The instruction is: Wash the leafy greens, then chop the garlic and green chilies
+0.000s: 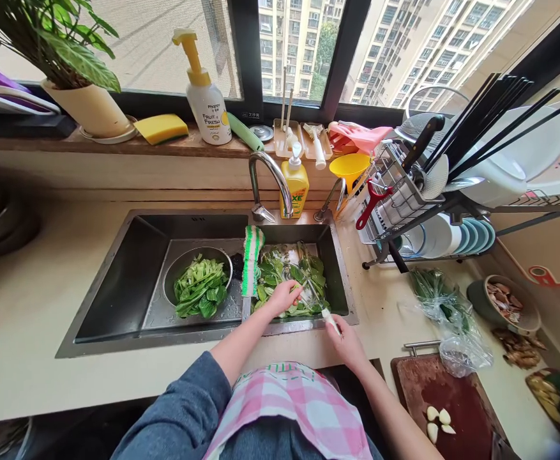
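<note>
My right hand (pixel 344 338) is closed around the white handle of a small knife (pixel 326 314). Its thin metal blade points up and left over the right sink basin (pixel 338 281). Left of that blade, my left hand (pixel 284 297) has its fingers pinched together; what lies between them is too small to make out. Beneath both hands, loose leafy greens (pixel 272 265) lie in the right basin. A round metal bowl (pixel 168 281) in the left basin holds a heap of greens (pixel 203 284).
A green-and-white cloth (pixel 251 259) hangs over the sink divider, below the faucet (pixel 260 176). At right stand a dish rack (pixel 394 191), bagged greens (pixel 452 313) and a cutting board (pixel 418 383) bearing garlic cloves (pixel 432 413). Bottles line the back.
</note>
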`<state>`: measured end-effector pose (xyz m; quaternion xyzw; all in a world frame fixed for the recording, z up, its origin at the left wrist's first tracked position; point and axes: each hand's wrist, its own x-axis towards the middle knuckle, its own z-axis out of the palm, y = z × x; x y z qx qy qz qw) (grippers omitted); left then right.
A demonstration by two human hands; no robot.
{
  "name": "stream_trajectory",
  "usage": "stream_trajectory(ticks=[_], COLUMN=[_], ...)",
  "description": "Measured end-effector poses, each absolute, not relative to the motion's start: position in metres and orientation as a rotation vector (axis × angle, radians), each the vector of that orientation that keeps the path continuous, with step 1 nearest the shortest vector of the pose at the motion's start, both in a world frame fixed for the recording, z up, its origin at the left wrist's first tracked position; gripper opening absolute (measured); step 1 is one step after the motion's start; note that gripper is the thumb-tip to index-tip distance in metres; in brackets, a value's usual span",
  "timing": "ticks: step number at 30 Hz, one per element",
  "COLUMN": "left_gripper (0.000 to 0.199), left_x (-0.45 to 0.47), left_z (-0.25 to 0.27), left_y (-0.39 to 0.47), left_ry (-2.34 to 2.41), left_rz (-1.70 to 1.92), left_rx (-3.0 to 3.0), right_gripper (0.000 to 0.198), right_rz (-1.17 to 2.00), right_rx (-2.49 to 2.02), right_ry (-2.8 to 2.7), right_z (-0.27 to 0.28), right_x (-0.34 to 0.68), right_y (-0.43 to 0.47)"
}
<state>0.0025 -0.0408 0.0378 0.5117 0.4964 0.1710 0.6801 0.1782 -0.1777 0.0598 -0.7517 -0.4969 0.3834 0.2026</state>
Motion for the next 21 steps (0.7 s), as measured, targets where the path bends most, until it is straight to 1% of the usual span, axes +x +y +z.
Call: stream_trajectory(ticks=[5,8,11,13,17,21], left_gripper=[0.033,0.031,0.028,0.026,0.016,0.023], left_x=[-0.01,-0.016,-0.017,-0.014,0.0,0.02], left_z=[0.033,0.031,0.027,0.021,-0.003,-0.038], left_y=[-0.033,-0.029,-0.028,-0.028,-0.027,-0.012], left_ry=[0.926,0.863,0.844,0.914,1.282,1.526], left_rz=[0.488,0.548,0.576,0.58,0.501,0.44], left_rx=[0.642,0.491,0.414,0.414,0.544,0.603], right_gripper=[0.055,0.06,0.06,0.063,0.076,0.08], right_rz=[0.596,0.324,0.149,0.083,0.079,0.09], right_rx=[-2.52,-2.763,-2.856,-2.853,-2.776,-2.574], right_ry=[-1.405,-1.41,-1.452,-1.478,-1.512,-1.587], right_z=[0.049,0.044,0.038,0.033,0.022,0.018], right_x=[0.234,0.26,0.271,0.274,0.28,0.29], right_y=[-0.191,-0.199,-0.205,-0.208,-0.21,-0.214])
